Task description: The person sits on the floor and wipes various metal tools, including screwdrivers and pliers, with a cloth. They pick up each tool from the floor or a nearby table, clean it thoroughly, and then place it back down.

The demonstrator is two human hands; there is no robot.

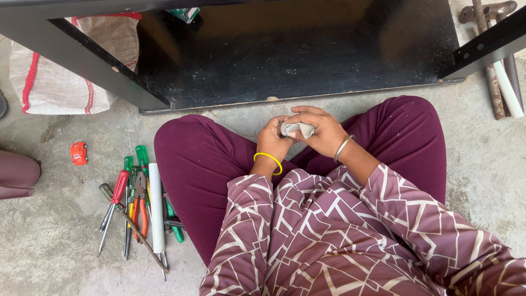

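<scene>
Crumpled grey cloth [298, 130], soft wad, gripped by left hand [274, 140] and right hand [320, 131], rough concrete floor [49, 241]

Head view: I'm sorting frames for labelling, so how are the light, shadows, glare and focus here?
Head view: soft, even daylight with no hard shadows; the black panel carries a dull sheen but no strong glare; both hands and the cloth are sharp, as are the tools on the floor; straight edges bow slightly toward the corners.

Rough grey concrete floor [55, 246] — black metal-framed panel [296, 49] ahead, daylight.
</scene>
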